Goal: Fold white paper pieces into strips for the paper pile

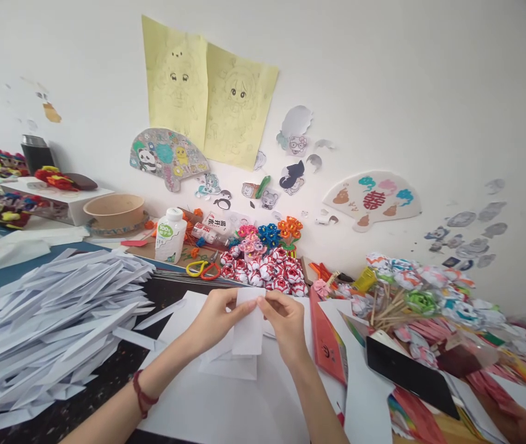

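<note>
Between my two hands is a narrow rectangle of white paper (248, 336), held upright above the table. My left hand (219, 314) pinches it from the left, its thumb lying across the front. On the right edge, my right hand (283, 313) grips it with thumb and fingertips, the two thumbs nearly meeting. Behind and below it lie more small white paper pieces (232, 368) on a large white sheet (216, 410). A big heap of folded white paper strips (59, 327) spreads to the left.
Yellow-and-red scissors (202, 269) and a white bottle (170, 237) stand behind the hands. Red-and-white paper flowers (267, 271) are piled at centre back. To the right lie a black phone-like slab (410, 373), a red packet (330, 345) and flowers on sticks (422, 302). A wall rises behind.
</note>
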Motion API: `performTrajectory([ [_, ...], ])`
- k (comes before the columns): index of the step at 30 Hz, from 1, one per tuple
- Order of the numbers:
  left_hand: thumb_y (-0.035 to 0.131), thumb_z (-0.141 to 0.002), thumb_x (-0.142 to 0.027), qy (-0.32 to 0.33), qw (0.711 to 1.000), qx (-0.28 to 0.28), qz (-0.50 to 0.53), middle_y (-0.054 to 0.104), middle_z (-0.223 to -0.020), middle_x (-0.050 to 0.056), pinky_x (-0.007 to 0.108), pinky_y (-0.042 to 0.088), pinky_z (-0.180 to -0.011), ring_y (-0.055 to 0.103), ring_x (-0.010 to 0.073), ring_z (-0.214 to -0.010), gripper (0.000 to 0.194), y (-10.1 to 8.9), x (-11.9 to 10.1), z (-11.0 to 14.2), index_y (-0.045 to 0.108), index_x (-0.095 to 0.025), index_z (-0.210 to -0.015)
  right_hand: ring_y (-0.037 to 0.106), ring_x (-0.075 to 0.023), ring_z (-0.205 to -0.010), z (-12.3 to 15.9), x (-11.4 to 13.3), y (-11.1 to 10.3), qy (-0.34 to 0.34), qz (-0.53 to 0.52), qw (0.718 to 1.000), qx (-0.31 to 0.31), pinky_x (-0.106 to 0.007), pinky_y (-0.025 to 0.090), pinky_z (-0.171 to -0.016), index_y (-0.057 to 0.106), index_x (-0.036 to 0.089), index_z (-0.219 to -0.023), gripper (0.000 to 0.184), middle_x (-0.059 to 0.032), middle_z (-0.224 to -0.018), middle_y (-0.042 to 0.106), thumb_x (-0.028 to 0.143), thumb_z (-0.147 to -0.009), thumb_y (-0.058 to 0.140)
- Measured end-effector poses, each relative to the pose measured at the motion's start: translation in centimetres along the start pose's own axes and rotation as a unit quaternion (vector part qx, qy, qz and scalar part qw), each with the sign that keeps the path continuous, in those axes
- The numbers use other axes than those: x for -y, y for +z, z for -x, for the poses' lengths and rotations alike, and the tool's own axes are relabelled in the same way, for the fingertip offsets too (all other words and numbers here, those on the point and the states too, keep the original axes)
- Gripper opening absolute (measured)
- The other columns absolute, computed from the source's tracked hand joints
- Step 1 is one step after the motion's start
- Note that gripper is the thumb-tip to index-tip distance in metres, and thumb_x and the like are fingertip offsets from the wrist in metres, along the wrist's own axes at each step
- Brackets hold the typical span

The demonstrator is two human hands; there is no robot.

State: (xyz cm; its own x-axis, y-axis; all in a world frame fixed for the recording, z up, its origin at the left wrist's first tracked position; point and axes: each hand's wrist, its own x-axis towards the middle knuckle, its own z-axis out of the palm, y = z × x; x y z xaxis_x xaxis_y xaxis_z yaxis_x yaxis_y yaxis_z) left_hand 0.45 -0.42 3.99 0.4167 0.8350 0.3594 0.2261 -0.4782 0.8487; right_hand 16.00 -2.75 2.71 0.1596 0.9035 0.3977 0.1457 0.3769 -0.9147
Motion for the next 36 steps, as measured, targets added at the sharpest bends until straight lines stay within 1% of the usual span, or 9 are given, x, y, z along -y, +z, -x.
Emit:
performTrajectory([
  [1, 0.048, -0.086, -0.04, 0.016, 0.999, -0.023, -0.025, 0.058, -0.071, 0.001, 0.022, 0.038, -0.056, 0.048, 0.0127, -0.063, 0.029, -0.12, -0.02, -0.01, 0.06, -0.014, -0.085, 0.048, -0.0118, -0.055, -0.01, 0.04, -0.01, -0.004, 0.01, 1.0, -0.001, -0.024, 0.039, -0.051, 0.066, 0.016, -0.069, 0.018, -0.0003, -0.062, 0.058, 0.033, -0.076, 0.064],
  [3, 0.052, -0.084, -0.035, 0.063, 0.99, -0.093, -0.079, 0.06, -0.086, 0.003, 0.025, 0.041, -0.064, 0.051, 0.0149, -0.073, 0.022, -0.38, -0.15, -0.03, 0.057, -0.018, -0.097, 0.048, -0.0123, -0.055, 0.01, 0.1, -0.04, -0.015, 0.038, 0.999, -0.003, -0.024, 0.039, -0.052, 0.065, 0.016, -0.067, 0.02, -0.0005, -0.06, 0.058, 0.034, -0.075, 0.064],
  [5, 0.053, -0.084, -0.029, 0.124, 0.972, -0.146, -0.133, 0.058, -0.101, 0.005, 0.029, 0.041, -0.077, 0.052, 0.018, -0.088, 0.019, -0.62, -0.38, -0.03, 0.055, -0.02, -0.1, 0.048, -0.0127, -0.056, 0.05, 0.16, -0.07, -0.023, 0.064, 0.998, 0.007, -0.025, 0.039, -0.054, 0.066, 0.016, -0.067, 0.02, -0.001, -0.061, 0.058, 0.034, -0.076, 0.064],
  [7, 0.051, -0.086, -0.025, 0.171, 0.956, -0.15, -0.183, 0.057, -0.105, 0.006, 0.033, 0.038, -0.085, 0.05, 0.0197, -0.097, 0.012, -0.8, -0.57, -0.05, 0.058, -0.021, -0.095, 0.049, -0.0132, -0.058, 0.1, 0.2, -0.07, -0.027, 0.08, 0.996, 0.024, -0.026, 0.04, -0.056, 0.066, 0.016, -0.07, 0.02, -0.002, -0.064, 0.06, 0.034, -0.077, 0.062],
  [10, 0.049, -0.087, -0.024, 0.197, 0.946, -0.122, -0.227, 0.06, -0.1, 0.005, 0.034, 0.037, -0.084, 0.05, 0.0191, -0.093, 0.014, -0.86, -0.57, -0.1, 0.063, -0.022, -0.088, 0.049, -0.0136, -0.059, 0.14, 0.2, -0.05, -0.031, 0.086, 0.995, 0.038, -0.026, 0.04, -0.057, 0.067, 0.016, -0.072, 0.02, -0.0026, -0.066, 0.06, 0.034, -0.079, 0.06],
  [19, 0.049, -0.088, -0.024, 0.184, 0.951, -0.112, -0.221, 0.061, -0.101, 0.005, 0.034, 0.036, -0.082, 0.049, 0.0196, -0.093, 0.014, -0.83, -0.31, -0.07, 0.062, -0.022, -0.09, 0.047, -0.0136, -0.059, 0.16, 0.48, 0.03, -0.055, 0.098, 0.993, 0.039, -0.026, 0.039, -0.057, 0.066, 0.017, -0.07, 0.02, -0.0016, -0.064, 0.058, 0.033, -0.079, 0.06],
  [27, 0.049, -0.087, -0.025, 0.181, 0.956, -0.111, -0.202, 0.061, -0.099, 0.005, 0.035, 0.035, -0.082, 0.049, 0.0199, -0.092, 0.013, -0.82, -0.37, -0.13, 0.061, -0.021, -0.088, 0.047, -0.0138, -0.058, 0.16, 0.82, 0.07, -0.07, 0.104, 0.991, 0.04, -0.026, 0.039, -0.056, 0.065, 0.018, -0.068, 0.02, -0.0013, -0.063, 0.057, 0.034, -0.08, 0.06],
  [32, 0.053, -0.084, -0.024, 0.14, 0.974, -0.09, -0.151, 0.061, -0.091, 0.003, 0.032, 0.035, -0.081, 0.05, 0.0182, -0.087, 0.007, -0.97, -0.62, -0.21, 0.057, -0.02, -0.081, 0.047, -0.0137, -0.058, 0.2, 0.71, 0.04, -0.083, 0.107, 0.99, 0.048, -0.026, 0.038, -0.056, 0.067, 0.018, -0.07, 0.016, -0.0011, -0.063, 0.058, 0.031, -0.079, 0.062],
  [36, 0.05, -0.085, -0.025, 0.1, 0.989, -0.073, -0.079, 0.057, -0.079, 0.002, 0.027, 0.037, -0.071, 0.049, 0.0157, -0.076, 0.01, -0.89, -0.64, -0.19, 0.054, -0.019, -0.078, 0.047, -0.0134, -0.058, 0.24, 0.73, 0.14, -0.088, 0.101, 0.989, 0.056, -0.025, 0.039, -0.056, 0.068, 0.018, -0.071, 0.015, -0.0009, -0.063, 0.058, 0.029, -0.079, 0.062],
])
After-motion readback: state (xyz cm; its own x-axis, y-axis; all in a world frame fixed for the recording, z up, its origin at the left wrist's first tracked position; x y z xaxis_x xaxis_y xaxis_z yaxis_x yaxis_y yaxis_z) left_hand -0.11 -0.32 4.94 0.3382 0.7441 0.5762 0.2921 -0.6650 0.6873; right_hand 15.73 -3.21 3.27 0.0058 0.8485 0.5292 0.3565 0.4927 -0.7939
